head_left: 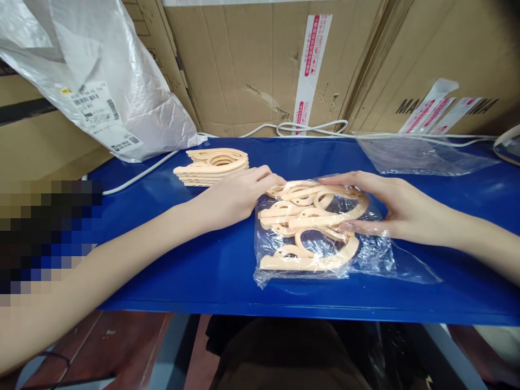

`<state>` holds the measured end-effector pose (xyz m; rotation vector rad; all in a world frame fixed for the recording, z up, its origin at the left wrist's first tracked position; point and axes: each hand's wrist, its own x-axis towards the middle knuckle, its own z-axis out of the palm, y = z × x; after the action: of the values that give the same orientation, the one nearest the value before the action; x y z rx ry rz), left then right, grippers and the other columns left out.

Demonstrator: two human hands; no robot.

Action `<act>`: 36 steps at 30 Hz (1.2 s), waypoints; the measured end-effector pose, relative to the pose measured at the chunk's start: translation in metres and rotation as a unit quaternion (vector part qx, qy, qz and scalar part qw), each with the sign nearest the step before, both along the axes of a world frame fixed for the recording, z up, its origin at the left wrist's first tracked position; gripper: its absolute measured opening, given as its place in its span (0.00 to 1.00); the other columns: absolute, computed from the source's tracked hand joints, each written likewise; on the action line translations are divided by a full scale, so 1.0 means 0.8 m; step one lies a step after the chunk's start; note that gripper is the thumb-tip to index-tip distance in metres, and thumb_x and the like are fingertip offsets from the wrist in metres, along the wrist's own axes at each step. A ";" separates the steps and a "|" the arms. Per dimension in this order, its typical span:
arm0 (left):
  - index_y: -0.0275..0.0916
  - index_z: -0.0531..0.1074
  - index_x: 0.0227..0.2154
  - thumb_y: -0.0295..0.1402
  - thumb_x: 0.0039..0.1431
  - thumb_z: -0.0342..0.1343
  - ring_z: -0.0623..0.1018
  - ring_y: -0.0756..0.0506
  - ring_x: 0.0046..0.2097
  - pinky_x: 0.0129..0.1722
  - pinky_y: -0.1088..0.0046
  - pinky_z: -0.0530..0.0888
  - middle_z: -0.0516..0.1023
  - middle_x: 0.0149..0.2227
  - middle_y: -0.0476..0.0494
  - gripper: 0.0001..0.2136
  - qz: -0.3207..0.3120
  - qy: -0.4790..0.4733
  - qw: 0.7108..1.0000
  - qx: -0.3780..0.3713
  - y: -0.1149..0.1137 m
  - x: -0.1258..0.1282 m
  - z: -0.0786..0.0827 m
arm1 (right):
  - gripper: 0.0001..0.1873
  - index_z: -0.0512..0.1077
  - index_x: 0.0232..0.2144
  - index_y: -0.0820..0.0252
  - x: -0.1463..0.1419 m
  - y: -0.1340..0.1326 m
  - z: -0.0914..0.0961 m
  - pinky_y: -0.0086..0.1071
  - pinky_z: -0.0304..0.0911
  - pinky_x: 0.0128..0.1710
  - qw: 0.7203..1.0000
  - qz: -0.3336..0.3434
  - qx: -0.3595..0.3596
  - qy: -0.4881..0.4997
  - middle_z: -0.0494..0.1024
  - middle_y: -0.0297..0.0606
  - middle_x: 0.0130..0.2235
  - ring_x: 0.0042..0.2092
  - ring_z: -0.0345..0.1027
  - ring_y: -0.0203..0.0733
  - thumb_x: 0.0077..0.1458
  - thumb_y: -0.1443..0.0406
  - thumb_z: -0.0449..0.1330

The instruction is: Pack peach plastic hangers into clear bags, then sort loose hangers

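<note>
A clear plastic bag (376, 254) lies on the blue table in front of me, with several beige folding hangers (312, 219) inside it. My left hand (247, 195) is closed at the bag's upper left edge, its fingertips partly hidden behind the hand. From the right, my right hand (390, 203) grips the bag and the hangers' curved ends, thumb near me and fingers along the far side. A neat stack of the same beige hangers (215, 165) rests just beyond my left wrist.
An empty clear bag (422, 154) lies at the table's (190, 276) back right. A white cable (260, 129) runs along the back edge. Large cardboard boxes (244, 65) stand behind. A white labelled plastic package (134, 81) leans at the back left.
</note>
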<state>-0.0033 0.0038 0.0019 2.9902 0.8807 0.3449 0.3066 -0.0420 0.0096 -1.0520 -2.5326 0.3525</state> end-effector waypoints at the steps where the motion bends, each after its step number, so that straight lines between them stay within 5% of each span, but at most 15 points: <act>1: 0.38 0.66 0.57 0.17 0.61 0.40 0.74 0.44 0.49 0.50 0.66 0.70 0.71 0.49 0.41 0.23 -0.006 -0.013 1.000 -0.007 0.000 0.000 -0.001 | 0.37 0.61 0.64 0.49 0.000 0.000 0.000 0.39 0.67 0.55 1.000 0.002 -0.010 0.003 0.71 0.37 0.63 0.60 0.68 0.47 0.56 0.51 0.64; 17: 0.39 0.68 0.55 0.13 0.55 0.44 0.73 0.48 0.51 0.51 0.72 0.68 0.73 0.51 0.45 0.27 -0.040 -0.071 0.996 -0.028 0.005 -0.003 -0.007 | 0.30 0.60 0.66 0.39 0.002 0.007 -0.006 0.46 0.60 0.62 0.998 0.056 -0.019 0.000 0.64 0.30 0.67 0.66 0.59 0.47 0.63 0.55 0.57; 30: 0.38 0.68 0.54 0.18 0.60 0.42 0.75 0.44 0.49 0.48 0.67 0.70 0.75 0.48 0.43 0.22 -0.018 -0.052 0.998 0.003 0.003 0.002 -0.006 | 0.37 0.60 0.66 0.47 0.003 0.007 0.004 0.46 0.60 0.64 0.987 0.038 -0.146 0.058 0.63 0.40 0.68 0.67 0.59 0.51 0.57 0.56 0.65; 36: 0.38 0.69 0.53 0.18 0.60 0.41 0.75 0.45 0.49 0.48 0.68 0.70 0.76 0.48 0.43 0.22 -0.040 -0.064 0.997 0.003 0.005 0.001 -0.007 | 0.36 0.64 0.64 0.45 0.002 0.006 0.003 0.47 0.60 0.63 0.988 0.040 -0.125 0.078 0.67 0.39 0.65 0.65 0.62 0.52 0.55 0.55 0.66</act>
<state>-0.0022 0.0074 -0.0035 2.9590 0.7489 0.5310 0.3085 -0.0375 0.0117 -0.9681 -2.4390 0.7618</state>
